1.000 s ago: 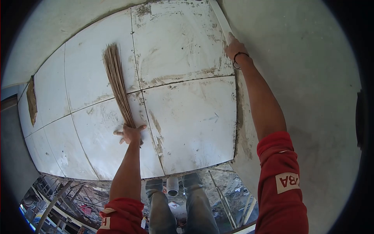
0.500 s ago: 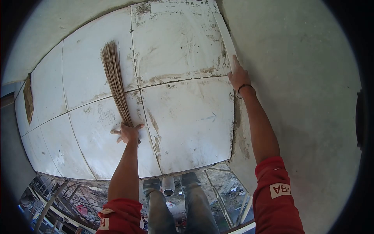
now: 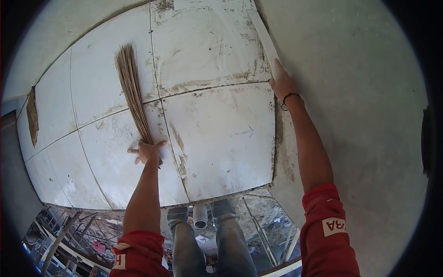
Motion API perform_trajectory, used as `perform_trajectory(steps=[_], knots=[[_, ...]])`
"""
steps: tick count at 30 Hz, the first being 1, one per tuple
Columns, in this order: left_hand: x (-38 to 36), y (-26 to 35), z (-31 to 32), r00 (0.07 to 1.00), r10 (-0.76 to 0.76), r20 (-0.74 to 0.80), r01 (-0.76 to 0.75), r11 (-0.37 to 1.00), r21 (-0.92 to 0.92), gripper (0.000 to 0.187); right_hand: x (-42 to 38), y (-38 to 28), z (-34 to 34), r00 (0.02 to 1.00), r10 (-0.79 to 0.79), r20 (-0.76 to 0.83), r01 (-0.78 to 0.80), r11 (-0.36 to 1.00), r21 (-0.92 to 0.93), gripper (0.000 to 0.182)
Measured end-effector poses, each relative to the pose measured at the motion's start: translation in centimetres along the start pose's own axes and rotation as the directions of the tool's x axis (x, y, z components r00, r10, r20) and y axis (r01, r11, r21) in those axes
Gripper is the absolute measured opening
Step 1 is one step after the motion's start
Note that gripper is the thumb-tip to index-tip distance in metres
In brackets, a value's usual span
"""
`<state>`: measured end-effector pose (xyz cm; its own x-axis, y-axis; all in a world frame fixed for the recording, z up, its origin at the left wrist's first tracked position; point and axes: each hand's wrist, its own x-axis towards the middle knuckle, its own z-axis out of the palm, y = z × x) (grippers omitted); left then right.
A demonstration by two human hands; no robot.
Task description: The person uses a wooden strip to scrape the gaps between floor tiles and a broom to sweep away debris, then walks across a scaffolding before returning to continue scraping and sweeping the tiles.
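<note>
A bundle of thin sticks, a stick broom [image 3: 132, 87], lies slantwise across the white tiles [image 3: 217, 138]. My left hand [image 3: 148, 151] rests over its narrow end with thumb and fingers spread to either side, pressing on it. The bound butt shows just below the palm. At the right edge of the tiling, a narrow white tile strip [image 3: 263, 37] runs alongside the plastered wall. My right hand [image 3: 284, 87], with a dark band at the wrist, is around the strip's near end, thumb on the left side and fingers along the right. The palm side is hidden.
Dirt and mortar smears mark several tiles. A brown broken piece [image 3: 32, 117] shows at the far left. A grey wall [image 3: 369, 115] rises on the right. Below the tile edge are my legs [image 3: 230, 244], a pipe end [image 3: 200, 217], and scaffold poles [image 3: 62, 237] over a drop.
The view has shifted slightly, so tiles, broom and left hand appear a little higher and further left. The right hand stays at the strip's near end. No grip has visibly changed.
</note>
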<state>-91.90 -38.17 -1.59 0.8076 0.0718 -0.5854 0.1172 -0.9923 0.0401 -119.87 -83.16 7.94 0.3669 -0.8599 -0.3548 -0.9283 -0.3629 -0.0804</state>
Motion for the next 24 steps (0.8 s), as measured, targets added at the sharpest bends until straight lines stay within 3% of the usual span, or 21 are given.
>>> perform_trajectory(steps=[4, 6, 12, 16, 18, 20, 24], knots=[[-0.4, 0.6, -0.5, 0.999, -0.039, 0.013, 0.038, 0.998, 0.045, 0.114, -2.3, -1.0, -0.7, 1.000, -0.019, -0.020, 0.020, 0.999, 0.027, 0.095], [-0.2, 0.4, -0.2, 1.000, -0.024, 0.013, 0.023, 0.999, 0.032, 0.114, -8.0, 0.5, 0.3, 0.997, 0.039, 0.064, -0.042, 0.998, 0.043, 0.098], [-0.5, 0.5, -0.6, 1.000, -0.002, 0.025, 0.002, 1.000, 0.027, 0.116, -28.7, 6.2, 4.2, 0.995, 0.024, 0.102, -0.030, 0.997, 0.064, 0.112], [-0.8, 0.2, -0.7, 1.000, -0.007, 0.004, 0.007, 1.000, 0.020, 0.118, -25.6, 5.6, 3.1, 0.986, 0.038, 0.159, -0.053, 0.994, 0.093, 0.109], [-0.4, 0.0, -0.5, 1.000, -0.010, 0.006, 0.010, 1.000, 0.020, 0.117, -20.7, 4.4, 2.0, 0.999, -0.012, 0.045, 0.010, 0.998, 0.062, 0.106], [-0.5, 0.0, -0.2, 1.000, -0.009, 0.006, 0.009, 1.000, 0.014, 0.115, -18.4, 3.9, 2.0, 0.999, -0.012, 0.039, 0.010, 0.998, 0.055, 0.106], [-0.7, 0.4, -1.1, 0.999, -0.007, 0.041, 0.006, 0.999, 0.035, 0.105, -24.5, 5.9, 3.1, 0.997, -0.041, 0.059, 0.040, 0.999, 0.013, 0.107]])
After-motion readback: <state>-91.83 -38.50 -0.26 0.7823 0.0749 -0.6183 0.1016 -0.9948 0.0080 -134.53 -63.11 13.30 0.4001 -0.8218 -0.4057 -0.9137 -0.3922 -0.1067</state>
